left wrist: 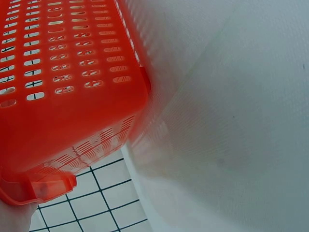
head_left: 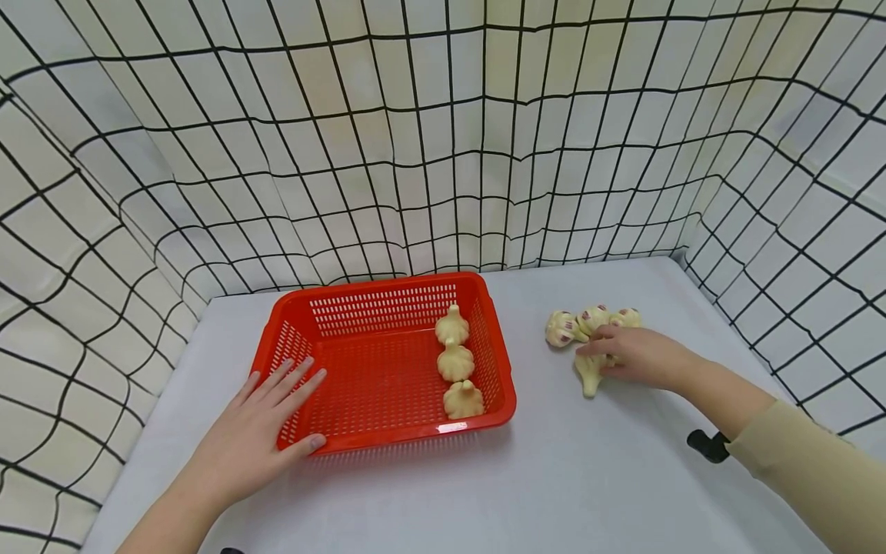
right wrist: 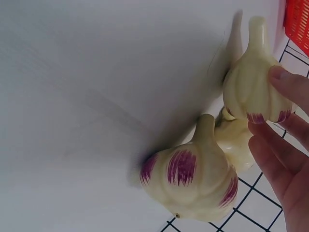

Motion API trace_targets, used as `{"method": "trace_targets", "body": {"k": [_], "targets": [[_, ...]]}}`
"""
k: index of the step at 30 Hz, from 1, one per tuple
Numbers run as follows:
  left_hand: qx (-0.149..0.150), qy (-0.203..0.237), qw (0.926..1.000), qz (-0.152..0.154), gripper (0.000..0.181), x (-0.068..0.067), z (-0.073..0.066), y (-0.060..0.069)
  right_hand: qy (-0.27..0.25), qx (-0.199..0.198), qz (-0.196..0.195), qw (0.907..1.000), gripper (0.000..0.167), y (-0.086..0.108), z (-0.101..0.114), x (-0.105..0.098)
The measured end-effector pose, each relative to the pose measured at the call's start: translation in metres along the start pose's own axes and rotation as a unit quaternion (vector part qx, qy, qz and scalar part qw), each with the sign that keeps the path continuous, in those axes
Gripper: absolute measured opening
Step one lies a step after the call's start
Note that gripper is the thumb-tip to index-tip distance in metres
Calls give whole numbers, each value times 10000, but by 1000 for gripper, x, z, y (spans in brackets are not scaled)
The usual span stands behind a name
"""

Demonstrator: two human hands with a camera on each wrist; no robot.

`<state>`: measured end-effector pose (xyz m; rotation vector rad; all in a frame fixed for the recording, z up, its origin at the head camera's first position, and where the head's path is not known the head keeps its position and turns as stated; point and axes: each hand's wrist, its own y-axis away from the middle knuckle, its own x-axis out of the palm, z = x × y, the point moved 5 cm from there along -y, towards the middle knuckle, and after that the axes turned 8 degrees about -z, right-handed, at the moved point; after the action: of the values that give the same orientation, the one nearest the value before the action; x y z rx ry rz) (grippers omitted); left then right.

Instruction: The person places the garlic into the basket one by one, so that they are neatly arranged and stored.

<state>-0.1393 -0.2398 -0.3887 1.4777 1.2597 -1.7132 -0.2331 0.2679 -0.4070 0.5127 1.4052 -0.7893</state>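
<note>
Right wrist: garlic bulb (right wrist: 253, 87) in hand (right wrist: 289, 164), basket edge (right wrist: 293, 25) seemingly well apart.

Red basket (head_left: 374, 385) with slotted pattern, cream garlic bulbs (right wrist: 200, 176) streaked purple, white tabletop (head_left: 554, 485), black grid netting (head_left: 484, 28), beige sleeve (head_left: 806, 469)

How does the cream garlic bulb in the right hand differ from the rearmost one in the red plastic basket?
The held bulb is pinched in the right hand; the rearmost bulb is inside the basket. In the head view, the held bulb's stem points down the picture, the rearmost bulb's up. The held bulb shows purple streaks, the rearmost none visible. Both are cream.
</note>
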Motion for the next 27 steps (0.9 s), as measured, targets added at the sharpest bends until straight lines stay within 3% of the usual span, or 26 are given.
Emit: {"method": "trace_targets", "body": {"k": [6,9,14,17,22,27], "targets": [[20,-6,10000,-41,85,-1,0,0,-389,76,2,9992,41,-1,4,3],[30,-13,10000,-58,85,-2,0,0,-895,217,78,9957,41,-2,7,3],[52,-27,10000,-47,85,-1,0,1,-2121,772,358,9735,42,-2,9,9],[36,-35,10000,-22,85,-1,0,1,-2559,1156,463,9586,44,-1,7,15],[23,-31,10000,18,86,-2,0,0,-2751,1503,645,9474,47,1,0,21],[23,-26,10000,-18,86,-1,1,0,-2577,1532,703,9514,46,3,-4,20]]}}
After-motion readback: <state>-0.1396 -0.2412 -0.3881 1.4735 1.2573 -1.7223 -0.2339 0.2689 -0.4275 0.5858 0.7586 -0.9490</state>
